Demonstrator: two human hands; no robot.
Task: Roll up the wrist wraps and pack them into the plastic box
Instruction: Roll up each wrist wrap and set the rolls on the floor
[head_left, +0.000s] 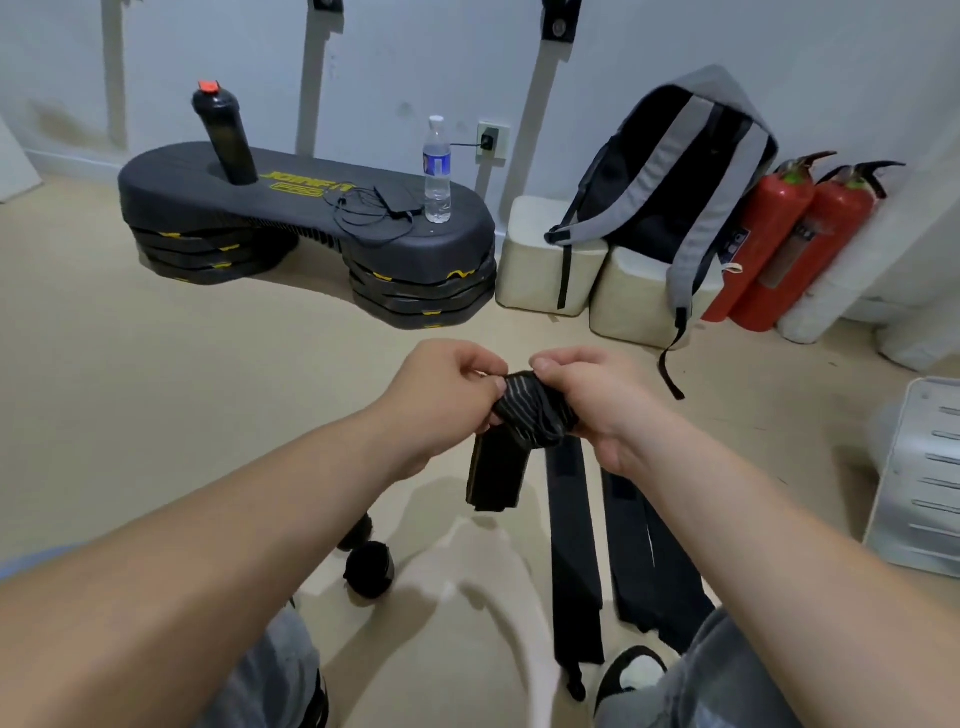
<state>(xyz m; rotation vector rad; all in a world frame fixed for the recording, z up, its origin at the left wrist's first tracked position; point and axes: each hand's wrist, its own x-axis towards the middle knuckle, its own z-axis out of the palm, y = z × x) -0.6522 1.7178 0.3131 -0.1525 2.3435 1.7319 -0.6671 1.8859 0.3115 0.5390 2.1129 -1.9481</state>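
Black fabric with thin pale stripes, a partly rolled wrist wrap (530, 410), is held in the air between both hands above the beige floor (156, 374). Left hand (441, 384) pinches the left end of the roll with curled fingers and thumb; right hand (587, 400) grips the right end, fingers curled over the top. The wrap's unrolled tail (493, 478) hangs straight down from the roll, clear of the floor. Directly below the right hand, two long black wrist wraps (574, 545) (654, 561) lie flat and side by side on the floor. Below the left forearm, two small black rolled wraps (369, 569) (356, 530) sit close together on the floor. Between the knees a clear plastic box (519, 639) shows only as a faint pale outline; its contents cannot be told. Farther off, a black step platform with yellow lettering (291, 208) carries a tall black bottle with an orange cap (223, 135) and a clear water bottle (437, 171). To its right, a grey-and-black backpack (675, 171) leans on two cream blocks (545, 260), beside two red fire extinguishers (769, 234) against the wall.
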